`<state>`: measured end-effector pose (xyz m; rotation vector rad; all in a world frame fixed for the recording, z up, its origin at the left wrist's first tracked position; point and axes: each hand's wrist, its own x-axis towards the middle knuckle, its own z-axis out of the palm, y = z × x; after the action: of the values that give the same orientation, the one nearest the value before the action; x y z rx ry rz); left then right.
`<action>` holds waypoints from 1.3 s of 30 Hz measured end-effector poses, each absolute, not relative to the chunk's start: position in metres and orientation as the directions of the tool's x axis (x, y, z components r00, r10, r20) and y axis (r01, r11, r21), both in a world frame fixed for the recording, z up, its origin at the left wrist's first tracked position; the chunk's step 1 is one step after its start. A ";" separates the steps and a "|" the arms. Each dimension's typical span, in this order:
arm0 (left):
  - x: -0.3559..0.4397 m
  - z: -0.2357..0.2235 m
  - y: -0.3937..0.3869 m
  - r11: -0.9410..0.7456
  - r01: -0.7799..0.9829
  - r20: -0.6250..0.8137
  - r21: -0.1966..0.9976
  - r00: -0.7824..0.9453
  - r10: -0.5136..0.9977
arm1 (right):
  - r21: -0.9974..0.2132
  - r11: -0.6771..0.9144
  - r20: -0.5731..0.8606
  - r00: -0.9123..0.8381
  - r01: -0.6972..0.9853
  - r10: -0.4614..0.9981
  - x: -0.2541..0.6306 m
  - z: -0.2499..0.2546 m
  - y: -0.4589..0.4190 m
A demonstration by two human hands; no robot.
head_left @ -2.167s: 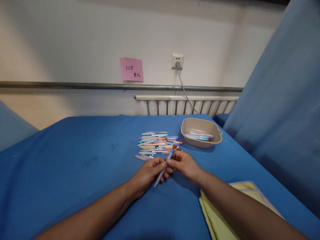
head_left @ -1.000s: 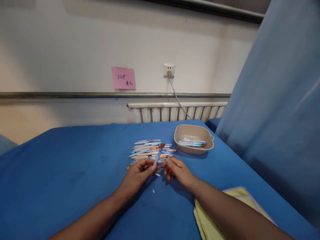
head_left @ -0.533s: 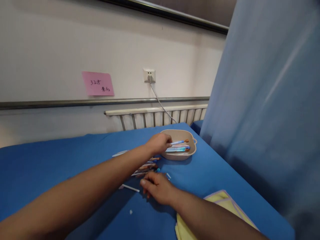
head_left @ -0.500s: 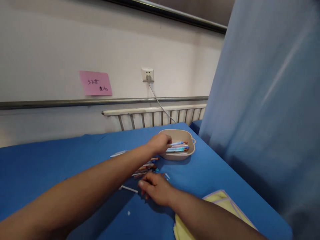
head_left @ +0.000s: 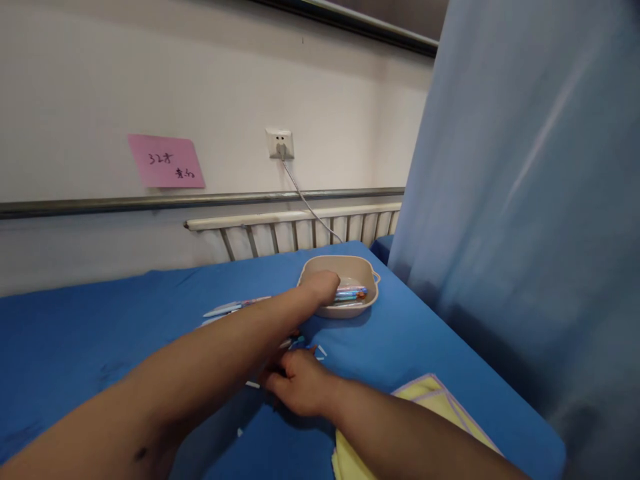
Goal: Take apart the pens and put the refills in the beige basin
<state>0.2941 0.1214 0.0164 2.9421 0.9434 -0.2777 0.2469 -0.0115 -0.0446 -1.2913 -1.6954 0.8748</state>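
Observation:
My left hand [head_left: 323, 287] reaches down into a beige basin [head_left: 374, 300], knuckles bent and fingertips hidden behind the hand. Several pens [head_left: 353, 291] with blue, pink and orange parts lie in the basin, right against this hand. Closer to me, my right hand [head_left: 300, 383] has its fingers curled at the near end of a pile of pens [head_left: 299, 343]. What its fingers hold, if anything, is hidden. My left forearm covers much of the pile. More pens [head_left: 233, 307] stick out beyond that forearm.
A blue sheet [head_left: 400, 347] covers the table. A folded yellow cloth [head_left: 425, 393] lies under my right forearm. Small white pieces [head_left: 323, 351] are scattered near the pile. Behind stand a white railing [head_left: 295, 217] and a socket [head_left: 280, 143] with a cord; a blue curtain [head_left: 500, 200] hangs right.
My left hand has gone lower and further right into the basin, now covering part of the pens. My right hand stays by the pile. The view has turned slightly right.

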 end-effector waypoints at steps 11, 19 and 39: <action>0.230 0.035 0.111 -0.786 0.566 0.133 0.248 0.784 0.606 | -0.968 0.163 0.162 -0.024 0.192 0.987 0.259 -0.063 0.000; 0.029 0.000 0.061 -0.589 0.706 0.275 0.393 0.521 0.808 | -0.968 0.187 0.200 0.065 0.166 0.978 0.274 -0.071 0.003; -0.018 -0.031 0.046 -0.740 0.610 0.249 0.282 0.699 0.671 | -0.490 0.171 0.169 -0.099 0.855 0.981 0.197 -0.045 -0.017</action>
<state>-0.0181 0.0456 -0.0307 2.7288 1.0385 0.5042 0.1973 -0.0166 -0.0449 -1.7296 -2.0023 0.3716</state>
